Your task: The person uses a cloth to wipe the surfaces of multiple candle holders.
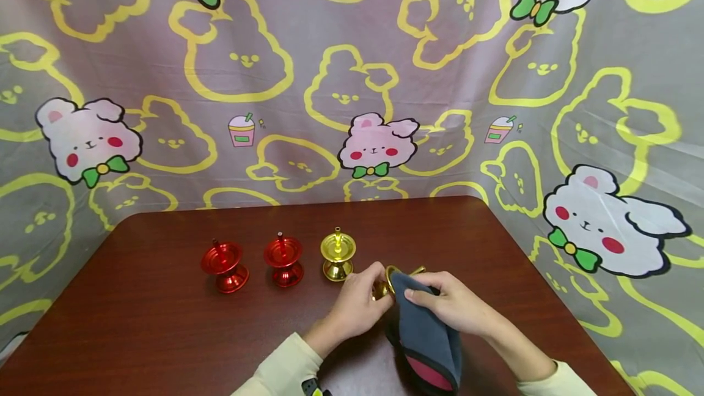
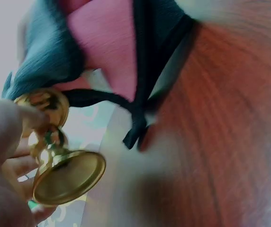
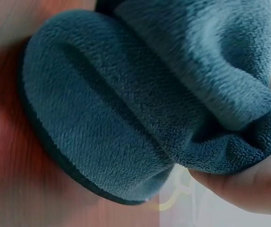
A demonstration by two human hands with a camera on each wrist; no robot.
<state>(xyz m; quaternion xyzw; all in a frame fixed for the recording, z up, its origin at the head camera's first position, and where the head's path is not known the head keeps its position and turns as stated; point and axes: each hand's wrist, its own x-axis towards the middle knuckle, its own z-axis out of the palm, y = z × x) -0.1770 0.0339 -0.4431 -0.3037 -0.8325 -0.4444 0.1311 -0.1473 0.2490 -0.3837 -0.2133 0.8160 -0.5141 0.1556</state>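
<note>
Hands are busy: left hand [image 1: 357, 304] pinches a gold stand [image 2: 55, 156], right hand [image 1: 456, 304] rubs it with a gripped blue cloth [image 1: 426, 335], while three more stands wait on the tabletop [image 1: 137, 322].

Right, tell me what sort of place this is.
Probably a makeshift home or studio setup, not a workshop. A dark wooden table stands against a cartoon-bunny cloth backdrop. Two red candle holders and a gold candle holder stand in a row, while hands wipe another with a grey cloth.
</note>
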